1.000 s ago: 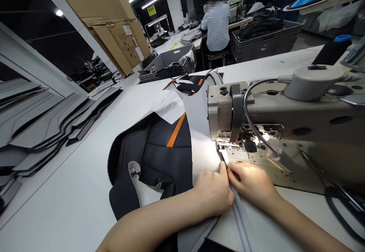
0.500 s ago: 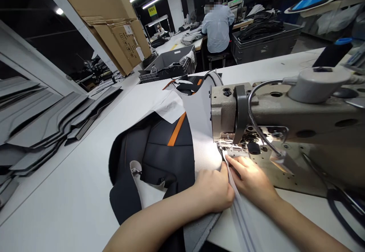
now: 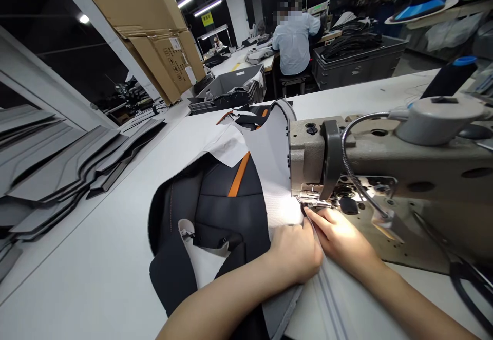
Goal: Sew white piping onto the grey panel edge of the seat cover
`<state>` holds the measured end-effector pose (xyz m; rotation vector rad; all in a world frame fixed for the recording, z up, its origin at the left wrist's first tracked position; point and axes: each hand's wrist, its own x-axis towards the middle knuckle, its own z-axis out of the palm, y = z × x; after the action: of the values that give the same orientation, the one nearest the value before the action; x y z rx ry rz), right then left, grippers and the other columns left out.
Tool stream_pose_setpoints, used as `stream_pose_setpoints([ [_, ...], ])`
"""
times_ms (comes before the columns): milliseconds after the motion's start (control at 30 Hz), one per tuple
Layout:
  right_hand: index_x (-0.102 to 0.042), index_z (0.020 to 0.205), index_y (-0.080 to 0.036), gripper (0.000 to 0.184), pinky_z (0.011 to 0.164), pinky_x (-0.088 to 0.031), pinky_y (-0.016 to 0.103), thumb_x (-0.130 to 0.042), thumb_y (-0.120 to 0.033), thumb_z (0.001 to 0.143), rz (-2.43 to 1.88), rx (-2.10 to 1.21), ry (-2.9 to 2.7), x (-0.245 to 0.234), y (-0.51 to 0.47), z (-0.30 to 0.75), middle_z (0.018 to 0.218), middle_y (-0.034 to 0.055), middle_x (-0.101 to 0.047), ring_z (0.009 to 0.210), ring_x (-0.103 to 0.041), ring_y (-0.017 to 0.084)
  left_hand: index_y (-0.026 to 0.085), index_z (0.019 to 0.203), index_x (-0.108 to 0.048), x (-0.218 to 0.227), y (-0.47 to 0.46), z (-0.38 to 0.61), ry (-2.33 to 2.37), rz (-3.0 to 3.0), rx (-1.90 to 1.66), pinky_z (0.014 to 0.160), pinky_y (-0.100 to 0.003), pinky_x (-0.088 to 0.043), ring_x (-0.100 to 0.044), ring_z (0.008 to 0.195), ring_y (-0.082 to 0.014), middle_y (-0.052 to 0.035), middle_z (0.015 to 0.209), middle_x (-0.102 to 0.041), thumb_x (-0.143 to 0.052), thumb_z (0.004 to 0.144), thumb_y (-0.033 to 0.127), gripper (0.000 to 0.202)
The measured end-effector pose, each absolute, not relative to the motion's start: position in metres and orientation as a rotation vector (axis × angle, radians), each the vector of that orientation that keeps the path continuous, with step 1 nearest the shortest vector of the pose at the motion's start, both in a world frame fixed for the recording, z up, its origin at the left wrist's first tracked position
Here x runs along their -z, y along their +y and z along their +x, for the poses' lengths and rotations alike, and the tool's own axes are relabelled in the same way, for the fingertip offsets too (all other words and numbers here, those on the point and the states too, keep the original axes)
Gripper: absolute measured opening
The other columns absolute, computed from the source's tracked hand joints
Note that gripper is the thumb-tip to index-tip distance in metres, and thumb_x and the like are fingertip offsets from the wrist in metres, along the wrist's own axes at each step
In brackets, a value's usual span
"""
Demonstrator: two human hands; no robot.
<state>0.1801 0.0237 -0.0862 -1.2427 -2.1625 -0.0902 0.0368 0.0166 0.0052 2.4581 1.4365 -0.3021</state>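
Note:
A black padded cover [image 3: 231, 214] with an orange stripe and pale backing lies on the white table, its light edge running under the sewing machine head [image 3: 308, 160]. My left hand [image 3: 296, 252] is curled closed on the cover's edge, just in front of the lit needle area. To its right, my right hand [image 3: 341, 237] pinches a whitish translucent strip [image 3: 331, 299], index finger stretched close to the presser foot. The strip runs from between my hands down toward the front of the table. My fingers partly hide where strip and cover meet.
Stacked grey cut panels [image 3: 77, 160] lie at the left. Scissors [image 3: 472, 288] rest at the lower right by the machine. Behind the table stand a grey crate [image 3: 239, 80] and cardboard boxes [image 3: 165, 57]. A person in a light shirt [image 3: 295, 47] sits farther back.
The machine appears slightly farther right in view. The cover's front edge and my left hand have shifted a little right. The strip's white end by the needle is less visible now.

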Motion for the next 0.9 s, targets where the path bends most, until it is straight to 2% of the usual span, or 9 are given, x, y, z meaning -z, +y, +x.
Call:
stream_pose_setpoints([
  [100,-0.062,0.104,-0.017,0.032,0.066,-0.049,0.031,-0.034,-0.03,0.093,-1.38,-0.113,-2.027,0.082,0.017,0.183,0.084,0.0087,-0.066,0.076,-0.061,0.02,0.004,0.133,-0.038,-0.002,0.014,0.037,1.458,2.471,0.24,0.069,-0.039,-0.051,-0.063,0.084,-0.028,-0.016,0.105,-0.062,-0.035,0.085,0.033,0.056],
  [233,-0.055,0.065,-0.022,0.04,0.056,-0.04,0.03,-0.039,-0.049,0.091,-1.548,-0.273,-2.064,0.07,0.003,0.18,0.062,0.0021,-0.058,0.061,-0.055,0.018,0.006,0.136,-0.034,0.0,-0.018,0.011,1.331,2.533,0.206,0.084,-0.046,-0.047,-0.053,0.1,-0.0315,-0.0168,0.117,-0.054,-0.046,0.08,0.044,0.068],
  [367,-0.046,0.056,-0.021,0.042,0.059,-0.035,0.029,-0.038,-0.041,0.093,-1.436,-0.431,-2.184,0.063,-0.004,0.173,0.057,0.0005,-0.054,0.061,-0.052,0.016,0.015,0.145,-0.017,-0.003,-0.05,-0.031,1.309,2.677,0.153,0.1,-0.051,-0.035,-0.038,0.119,-0.0332,-0.0156,0.137,-0.038,-0.051,0.079,0.03,0.075],
  [433,-0.042,0.055,-0.02,0.04,0.058,-0.035,0.027,-0.036,-0.034,0.092,-1.373,-0.552,-2.174,0.062,-0.002,0.175,0.056,-0.0005,-0.052,0.06,-0.051,0.014,0.015,0.145,-0.019,-0.006,-0.051,-0.042,1.33,2.711,0.177,0.096,-0.049,-0.039,-0.043,0.112,-0.0305,-0.0155,0.13,-0.044,-0.044,0.081,0.018,0.069],
  [567,-0.034,0.052,-0.021,0.036,0.052,-0.034,0.024,-0.04,-0.028,0.087,-1.297,-0.614,-2.203,0.06,0.003,0.188,0.053,-0.0014,-0.045,0.054,-0.046,0.012,0.015,0.13,-0.042,-0.006,-0.033,-0.021,1.237,2.677,0.224,0.074,-0.036,-0.049,-0.054,0.085,-0.0225,-0.0097,0.097,-0.058,-0.038,0.081,0.008,0.051],
  [633,-0.038,0.052,-0.021,0.035,0.053,-0.035,0.025,-0.041,-0.028,0.087,-1.255,-0.574,-2.269,0.06,0.004,0.194,0.054,-0.0011,-0.046,0.055,-0.047,0.013,0.013,0.126,-0.047,0.001,-0.027,-0.001,1.201,2.655,0.245,0.065,-0.033,-0.05,-0.056,0.078,-0.0219,-0.0086,0.088,-0.059,-0.038,0.082,0.012,0.044],
  [733,-0.05,0.06,-0.021,0.035,0.059,-0.039,0.027,-0.037,-0.029,0.092,-1.269,-0.472,-2.254,0.063,0.004,0.198,0.062,0.0006,-0.055,0.062,-0.051,0.014,0.006,0.133,-0.038,0.013,-0.029,0.019,1.226,2.671,0.264,0.056,-0.034,-0.05,-0.058,0.072,-0.0235,-0.0112,0.087,-0.06,-0.039,0.084,0.023,0.052],
  [833,-0.063,0.088,-0.02,0.031,0.066,-0.043,0.029,-0.034,-0.028,0.094,-1.391,-0.232,-2.121,0.074,0.008,0.201,0.079,0.0044,-0.062,0.073,-0.056,0.017,0.003,0.137,-0.032,0.02,-0.034,0.017,1.277,2.706,0.258,0.055,-0.036,-0.051,-0.059,0.072,-0.0256,-0.0135,0.089,-0.061,-0.044,0.084,0.035,0.063],
  [900,-0.063,0.105,-0.016,0.031,0.068,-0.044,0.031,-0.036,-0.027,0.093,-1.426,-0.055,-2.11,0.082,0.011,0.2,0.086,0.0077,-0.062,0.076,-0.055,0.019,0.006,0.138,-0.034,0.022,-0.035,0.01,1.321,2.715,0.3,0.056,-0.036,-0.051,-0.06,0.073,-0.0254,-0.0125,0.087,-0.061,-0.041,0.086,0.028,0.056],
])
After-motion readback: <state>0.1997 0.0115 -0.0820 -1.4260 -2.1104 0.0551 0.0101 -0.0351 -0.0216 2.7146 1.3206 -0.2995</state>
